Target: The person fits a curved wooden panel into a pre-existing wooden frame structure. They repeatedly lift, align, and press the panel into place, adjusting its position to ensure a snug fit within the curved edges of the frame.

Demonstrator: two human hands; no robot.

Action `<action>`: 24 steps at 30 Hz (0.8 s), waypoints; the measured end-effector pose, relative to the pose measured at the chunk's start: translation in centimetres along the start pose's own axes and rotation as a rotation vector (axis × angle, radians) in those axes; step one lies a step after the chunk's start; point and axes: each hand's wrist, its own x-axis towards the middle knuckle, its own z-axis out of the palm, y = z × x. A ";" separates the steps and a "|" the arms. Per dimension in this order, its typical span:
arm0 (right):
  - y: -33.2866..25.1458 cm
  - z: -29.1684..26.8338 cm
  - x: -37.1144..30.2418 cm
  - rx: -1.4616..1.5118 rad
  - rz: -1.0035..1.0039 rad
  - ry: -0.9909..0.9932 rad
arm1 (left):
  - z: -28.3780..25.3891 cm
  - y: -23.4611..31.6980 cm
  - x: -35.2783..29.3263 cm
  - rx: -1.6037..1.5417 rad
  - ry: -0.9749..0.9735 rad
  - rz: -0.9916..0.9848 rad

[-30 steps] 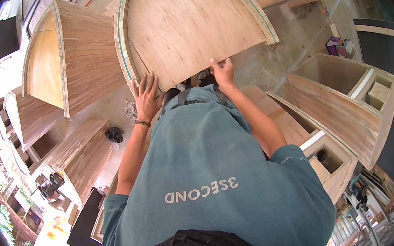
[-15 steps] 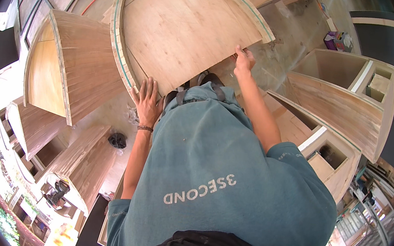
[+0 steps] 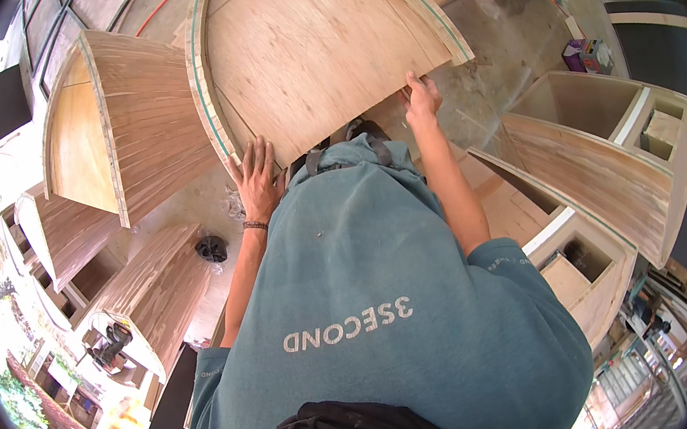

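Plywood forms the panel (image 3: 319, 59), which lies in front of the person, set inside a curved rim (image 3: 202, 98) edged with a teal line. The far end of the rim is cut off by the upper border of the view. The panel's underside is hidden, and the teal shirt (image 3: 414, 265) covers much of the near area. The left hand (image 3: 257, 183) is spread, fingers extended, resting at the near left corner of the panel and rim. The right hand (image 3: 422, 100) is partly open, fingers slightly bent, at the near edge toward its right end; whether fingers grip below cannot be told.

The panel's straight edge faces the person and slants from near left to far right; the curved sides extend away toward the far side. With the far end out of view, the long axis cannot be established.

The straight edge lies close to the person's body. On the left, a curved wooden cabinet (image 3: 152, 108) stands just beside the rim. On the right, open floor (image 3: 476, 92) separates the panel from an open-topped cabinet (image 3: 595, 163).
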 end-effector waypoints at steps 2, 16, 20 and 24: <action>-0.2 0.1 -0.1 -0.007 -0.014 -0.006 | 0.0 0.0 0.0 0.001 0.006 0.003; 0.0 0.0 0.5 -0.099 -0.076 0.014 | -0.4 0.3 -0.1 -0.013 0.040 -0.007; -0.5 -0.4 2.0 -0.349 -0.150 0.060 | -0.7 0.3 0.0 -0.057 0.046 0.008; -0.3 -0.4 1.7 -0.397 -0.202 0.036 | -0.4 -0.2 0.0 -0.028 0.041 0.026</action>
